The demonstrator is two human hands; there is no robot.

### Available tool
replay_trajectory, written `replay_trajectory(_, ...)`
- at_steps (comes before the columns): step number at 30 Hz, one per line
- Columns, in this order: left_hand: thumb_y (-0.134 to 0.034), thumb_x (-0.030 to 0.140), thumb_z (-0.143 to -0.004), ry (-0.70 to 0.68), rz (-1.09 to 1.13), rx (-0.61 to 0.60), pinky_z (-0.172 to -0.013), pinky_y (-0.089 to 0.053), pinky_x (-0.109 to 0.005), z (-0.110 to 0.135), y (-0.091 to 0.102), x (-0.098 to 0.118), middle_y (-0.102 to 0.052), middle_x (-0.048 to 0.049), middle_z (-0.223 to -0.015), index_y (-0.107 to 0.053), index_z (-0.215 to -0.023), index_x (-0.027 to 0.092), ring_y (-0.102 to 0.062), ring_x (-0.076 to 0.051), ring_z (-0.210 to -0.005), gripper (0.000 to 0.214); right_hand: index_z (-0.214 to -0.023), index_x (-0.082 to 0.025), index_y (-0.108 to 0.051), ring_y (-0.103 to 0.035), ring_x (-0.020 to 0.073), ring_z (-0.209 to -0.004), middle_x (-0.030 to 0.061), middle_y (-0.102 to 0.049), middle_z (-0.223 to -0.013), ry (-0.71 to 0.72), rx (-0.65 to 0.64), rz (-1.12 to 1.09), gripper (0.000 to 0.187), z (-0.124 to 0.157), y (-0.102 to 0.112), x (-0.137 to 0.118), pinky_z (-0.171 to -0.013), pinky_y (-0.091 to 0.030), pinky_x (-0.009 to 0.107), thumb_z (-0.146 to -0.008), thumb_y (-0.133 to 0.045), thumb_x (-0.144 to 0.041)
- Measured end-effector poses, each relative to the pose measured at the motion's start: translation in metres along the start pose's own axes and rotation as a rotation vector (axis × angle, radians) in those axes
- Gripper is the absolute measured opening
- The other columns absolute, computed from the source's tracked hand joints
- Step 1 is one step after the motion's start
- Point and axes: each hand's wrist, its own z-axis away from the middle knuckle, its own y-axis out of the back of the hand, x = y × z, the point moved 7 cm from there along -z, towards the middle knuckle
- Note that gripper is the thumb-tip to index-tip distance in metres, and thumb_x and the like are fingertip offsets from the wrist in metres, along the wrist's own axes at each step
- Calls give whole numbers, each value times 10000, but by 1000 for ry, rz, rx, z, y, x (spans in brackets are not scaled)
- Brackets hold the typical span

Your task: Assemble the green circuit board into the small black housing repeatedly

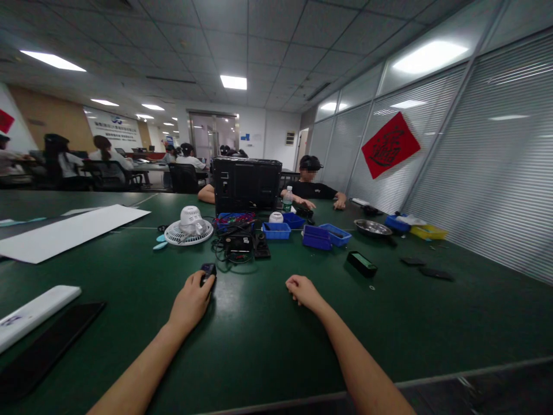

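My left hand [192,300] rests on the green table [259,340] with its fingers wrapped round a small black device [208,270]. A cable leads from that area to a tangle of black wires and a black box [237,245] just beyond. My right hand [302,290] lies on the table to the right, fingers curled into a loose fist with nothing visible in it.
A white fan [189,227], blue bins [319,235], a metal bowl [372,228], a black case [246,184] and a dark phone-like block [362,263] lie ahead. White sheet [64,230] and flat dark slab [43,351] sit left. A person [311,185] sits opposite.
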Motion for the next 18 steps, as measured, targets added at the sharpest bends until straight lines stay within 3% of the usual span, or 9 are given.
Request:
replay_trajectory(7,-498,417,-763,-39,123,34,-930,-368,-364,6,2,14,-402,-118,-1232,-462,-1204,195,-460,-260,-1072,495,-779,-147,-552,-495,55,-458,-18,-519,-614,15,9,12,97,-1,0,1,-332,-346,109,-769,-472,-201)
replay_trajectory(10,-440,412,-792,117,238,72,-914,-388,-360,5,-3,10,-403,-121,-1243,-335,-1297,179,-482,-245,-1069,565,-784,-147,-555,-496,57,-459,-18,-521,-613,26,11,9,104,-3,-1,4,-340,-349,114,-771,-472,-208)
replay_trajectory(13,-438,426,-782,288,331,34,-887,-407,-359,3,-18,2,-429,-149,-1235,-281,-1314,126,-502,-251,-1065,631,-788,-147,-560,-488,61,-445,-20,-528,-608,31,10,23,116,-5,-2,7,-349,-346,128,-774,-467,-213)
replay_trajectory(18,-483,444,-748,293,399,-4,-952,-346,-347,-6,-35,12,-462,-154,-1257,-330,-1279,105,-451,-258,-1150,648,-772,-152,-578,-508,70,-470,-20,-550,-599,61,61,85,140,-6,-2,6,-439,-371,153,-784,-454,-216)
